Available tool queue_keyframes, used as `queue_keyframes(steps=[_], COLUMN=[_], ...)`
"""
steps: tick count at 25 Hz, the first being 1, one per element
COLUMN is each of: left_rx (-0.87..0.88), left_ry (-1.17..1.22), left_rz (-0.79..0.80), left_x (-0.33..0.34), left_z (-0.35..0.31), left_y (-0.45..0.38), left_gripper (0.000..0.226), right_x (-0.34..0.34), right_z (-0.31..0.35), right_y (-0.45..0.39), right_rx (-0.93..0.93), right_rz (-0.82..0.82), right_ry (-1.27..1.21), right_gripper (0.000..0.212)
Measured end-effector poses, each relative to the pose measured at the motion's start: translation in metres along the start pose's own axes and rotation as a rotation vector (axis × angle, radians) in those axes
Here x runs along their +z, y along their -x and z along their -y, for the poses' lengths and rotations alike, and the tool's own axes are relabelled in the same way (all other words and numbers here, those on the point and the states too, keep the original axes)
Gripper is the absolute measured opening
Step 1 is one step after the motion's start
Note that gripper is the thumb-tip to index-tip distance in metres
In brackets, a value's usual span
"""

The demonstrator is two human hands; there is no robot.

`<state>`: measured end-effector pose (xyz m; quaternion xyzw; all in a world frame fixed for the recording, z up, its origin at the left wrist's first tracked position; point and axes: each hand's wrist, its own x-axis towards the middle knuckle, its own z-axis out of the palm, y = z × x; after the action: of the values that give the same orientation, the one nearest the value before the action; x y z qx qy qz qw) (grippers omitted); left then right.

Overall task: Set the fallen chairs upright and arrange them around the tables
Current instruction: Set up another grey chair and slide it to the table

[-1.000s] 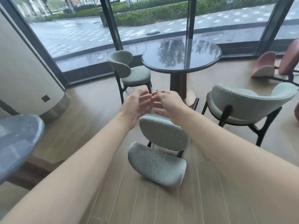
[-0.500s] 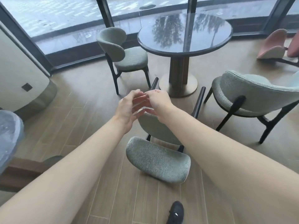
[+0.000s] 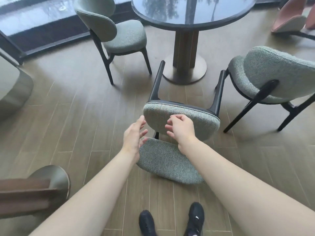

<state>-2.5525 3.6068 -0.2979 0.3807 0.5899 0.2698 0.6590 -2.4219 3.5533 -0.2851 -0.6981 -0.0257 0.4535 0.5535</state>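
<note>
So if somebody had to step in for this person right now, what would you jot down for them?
Left hand: open, empty, by the fallen chair's backrest edge.
Right hand: fingers curled over the fallen chair seat, not gripping.
The fallen chair lies on its back on the floor, legs pointing toward the round table.
Done: two green chairs, left chair and right chair, stand upright by the table.
Left: lift the fallen chair and set it at the table. A pink chair at far right also seems tipped.
</note>
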Motion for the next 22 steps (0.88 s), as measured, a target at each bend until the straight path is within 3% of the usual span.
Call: queue_keyframes(steps=[8,12,22], left_rx=[-0.259,-0.358,-0.532], left_ry=[0.007,0.044,0.187], left_rz=[0.064,0.044,0.025], left_x=[-0.043,-0.048,-0.034], left_z=[0.150,0.245,0.488], left_y=[-0.091,-0.143,-0.235], left_gripper=[0.036,0.035,0.043], right_x=[-0.008,-0.022,-0.061], right_z=[-0.164,-0.273,-0.511], right_y=[-0.066,-0.107,-0.217], right_rx=[0.266,0.400,0.554], right_rz=[-0.137,-0.140,-0.154], right_ry=[-0.317,-0.532,-0.564], right_gripper=[0.004,0.013,0.020])
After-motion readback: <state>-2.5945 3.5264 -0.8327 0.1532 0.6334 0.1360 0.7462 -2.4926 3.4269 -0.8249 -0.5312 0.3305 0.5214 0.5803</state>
